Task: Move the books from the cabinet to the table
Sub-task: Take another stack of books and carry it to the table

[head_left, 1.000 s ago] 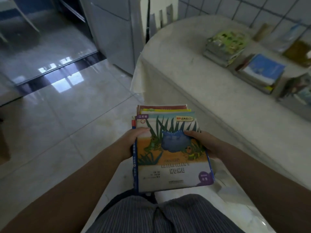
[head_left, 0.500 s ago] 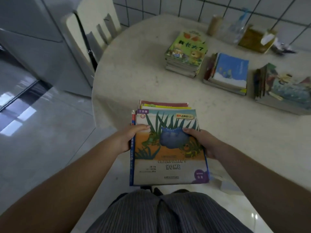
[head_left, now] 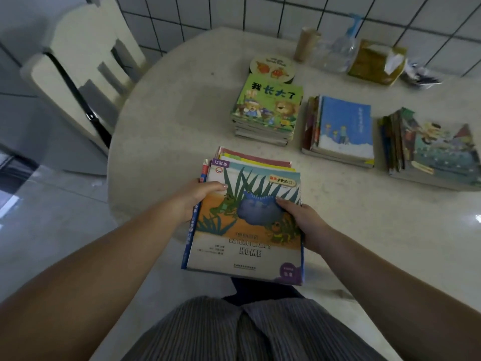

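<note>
Left hand (head_left: 194,198) and right hand (head_left: 303,220) gripping book stack (head_left: 247,222) over table (head_left: 182,121) edge

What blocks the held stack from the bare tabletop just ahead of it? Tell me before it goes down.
Nothing visible does. Both hands, left hand and right hand, grip the held stack over the table edge. The bare patch ahead is free; the three book piles lie farther back and right.

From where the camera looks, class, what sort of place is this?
Probably a home dining corner: a round table against a tiled wall, a chair, and stacks of children's books.
</note>
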Action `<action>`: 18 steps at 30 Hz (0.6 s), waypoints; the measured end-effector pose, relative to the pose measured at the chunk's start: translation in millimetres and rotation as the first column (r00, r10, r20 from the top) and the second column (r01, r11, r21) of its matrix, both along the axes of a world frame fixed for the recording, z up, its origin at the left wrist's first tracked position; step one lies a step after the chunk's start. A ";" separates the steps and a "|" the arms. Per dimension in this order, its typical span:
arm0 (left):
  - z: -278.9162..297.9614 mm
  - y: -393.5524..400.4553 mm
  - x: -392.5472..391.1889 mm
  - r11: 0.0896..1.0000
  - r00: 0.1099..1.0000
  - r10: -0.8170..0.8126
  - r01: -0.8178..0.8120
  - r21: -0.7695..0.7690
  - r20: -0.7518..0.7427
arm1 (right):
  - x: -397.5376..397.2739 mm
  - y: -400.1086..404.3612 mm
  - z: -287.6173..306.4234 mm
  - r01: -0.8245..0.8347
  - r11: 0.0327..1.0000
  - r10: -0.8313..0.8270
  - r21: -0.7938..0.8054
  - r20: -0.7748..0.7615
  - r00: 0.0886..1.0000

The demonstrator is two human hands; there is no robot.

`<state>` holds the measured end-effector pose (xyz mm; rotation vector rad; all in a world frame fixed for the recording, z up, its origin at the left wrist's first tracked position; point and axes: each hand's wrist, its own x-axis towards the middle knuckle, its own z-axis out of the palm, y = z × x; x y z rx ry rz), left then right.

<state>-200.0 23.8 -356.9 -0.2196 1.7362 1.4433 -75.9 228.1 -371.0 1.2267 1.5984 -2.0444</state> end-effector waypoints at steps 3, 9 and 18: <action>-1.0 10.1 -22.0 0.998 0.998 -0.053 0.052 -0.029 -0.017 | -15.0 3.9 -1.1 0.018 1.000 -0.018 -0.008 -0.008 1.000; -7.3 31.7 -58.1 0.993 0.993 -0.081 0.073 -0.097 -0.083 | -38.7 15.2 0.7 0.040 0.999 -0.041 -0.005 -0.043 0.998; -18.4 44.6 -79.3 0.985 0.993 -0.106 0.098 -0.143 -0.052 | -53.5 22.7 -6.1 0.040 0.999 -0.040 -0.012 -0.028 0.999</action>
